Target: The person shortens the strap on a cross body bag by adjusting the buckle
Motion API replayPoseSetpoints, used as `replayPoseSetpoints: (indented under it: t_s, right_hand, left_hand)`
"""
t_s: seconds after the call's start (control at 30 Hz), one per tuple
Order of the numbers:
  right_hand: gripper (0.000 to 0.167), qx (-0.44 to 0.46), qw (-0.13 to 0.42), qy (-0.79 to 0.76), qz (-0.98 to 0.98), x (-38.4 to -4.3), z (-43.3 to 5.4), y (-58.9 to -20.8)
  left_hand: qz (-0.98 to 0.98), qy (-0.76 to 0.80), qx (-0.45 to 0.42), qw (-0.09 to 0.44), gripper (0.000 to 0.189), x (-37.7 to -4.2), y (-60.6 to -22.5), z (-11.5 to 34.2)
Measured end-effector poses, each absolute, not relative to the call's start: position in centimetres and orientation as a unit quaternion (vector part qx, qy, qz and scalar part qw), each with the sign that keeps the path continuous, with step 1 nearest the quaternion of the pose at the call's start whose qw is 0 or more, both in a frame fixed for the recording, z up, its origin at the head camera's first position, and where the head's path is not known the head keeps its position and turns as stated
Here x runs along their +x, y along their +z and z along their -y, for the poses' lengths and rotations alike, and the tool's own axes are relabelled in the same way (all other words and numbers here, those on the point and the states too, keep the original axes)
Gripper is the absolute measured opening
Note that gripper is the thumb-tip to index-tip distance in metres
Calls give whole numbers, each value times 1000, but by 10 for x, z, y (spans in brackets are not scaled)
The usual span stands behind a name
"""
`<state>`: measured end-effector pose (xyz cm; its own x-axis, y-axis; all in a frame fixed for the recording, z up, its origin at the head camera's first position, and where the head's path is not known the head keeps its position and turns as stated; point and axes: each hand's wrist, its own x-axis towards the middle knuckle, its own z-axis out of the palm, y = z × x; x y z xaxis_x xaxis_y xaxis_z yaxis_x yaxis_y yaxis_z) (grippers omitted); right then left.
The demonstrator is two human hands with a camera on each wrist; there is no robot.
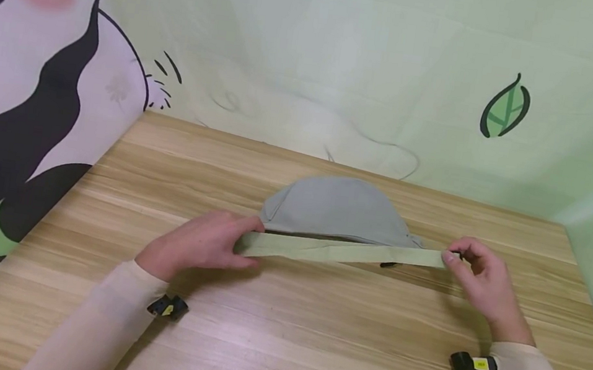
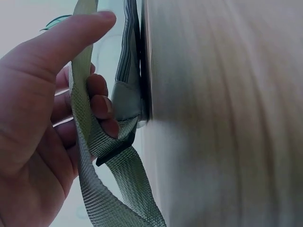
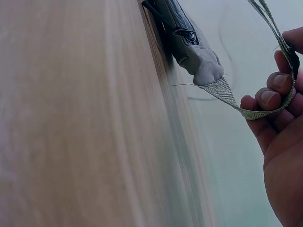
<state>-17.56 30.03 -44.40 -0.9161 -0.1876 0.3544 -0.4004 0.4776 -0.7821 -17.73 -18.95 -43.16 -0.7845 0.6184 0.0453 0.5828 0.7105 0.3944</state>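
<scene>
A grey waist bag [image 1: 338, 209] lies on the table with its curved side toward the wall. Its pale green webbing strap [image 1: 332, 252] is stretched along the near side, between both hands. My left hand [image 1: 205, 238] holds the strap's left end, fingers curled round the webbing. A black strap slider [image 2: 117, 150] sits just below those fingertips in the left wrist view. At the other end, my right hand [image 1: 486, 285] pinches the strap beside a small black piece [image 3: 294, 61], partly hidden by the fingers. A zipper [image 3: 182, 21] runs along the bag's edge.
The wood-grain table [image 1: 298, 341] meets a pale green printed cloth wall [image 1: 313, 56] behind the bag. Cloth with a panda print [image 1: 53, 65] borders the left side. Each sleeve carries a small black wrist camera [image 1: 168, 307].
</scene>
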Motion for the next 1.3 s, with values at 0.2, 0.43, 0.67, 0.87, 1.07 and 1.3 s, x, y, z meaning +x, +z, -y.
replayPoseSetpoints:
  t_s: [0.2, 0.43, 0.67, 0.87, 1.07, 1.3]
  right_hand:
    - [6, 170, 126, 501, 839, -176, -297, -444]
    - [10, 185, 111, 508, 834, -175, -290, -442]
    - [29, 274, 48, 383, 881, -178, -283, -444]
    - [31, 339, 29, 297, 892, -178, -278, -450]
    - [25, 364, 3, 256, 895, -175, -269, -450]
    - [23, 384, 11, 253, 888, -171, -264, -450]
  left_hand:
    - [-921, 196, 334, 47, 54, -177, -431, 189]
    - [-911, 202, 355, 51, 56, -177, -433, 186]
    - [-908, 253, 331, 49, 53, -178, -430, 182]
    - [-913, 237, 328, 50, 53, -179, -431, 182]
    - [-916, 216, 335, 41, 57, -178, -431, 183]
    - [-918, 216, 331, 42, 56, -177, -433, 185]
